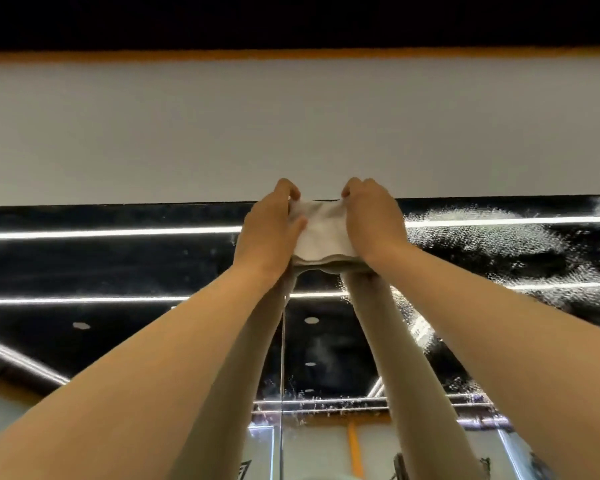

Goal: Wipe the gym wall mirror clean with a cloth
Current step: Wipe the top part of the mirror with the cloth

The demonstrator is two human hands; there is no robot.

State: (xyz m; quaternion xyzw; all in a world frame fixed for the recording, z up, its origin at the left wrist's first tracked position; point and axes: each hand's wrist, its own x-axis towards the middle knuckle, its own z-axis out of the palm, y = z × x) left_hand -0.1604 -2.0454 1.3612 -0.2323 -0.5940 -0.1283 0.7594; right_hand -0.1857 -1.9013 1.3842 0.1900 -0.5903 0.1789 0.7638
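Both arms reach up to the top edge of the wall mirror (118, 265). A white cloth (321, 230) lies against the glass just under that edge. My left hand (269, 230) grips the cloth's left side, with curled fingers at its top corner. My right hand (373, 223) grips the right side the same way. White spray droplets (492, 237) cover the glass to the right of the cloth. The glass to the left looks dark and smooth. The reflection of both arms shows below the cloth.
A plain grey wall (291, 126) runs above the mirror, capped by an orange strip (291, 54) and a black ceiling. A vertical seam (282, 375) between mirror panels runs down below the cloth. Reflected light strips cross the glass.
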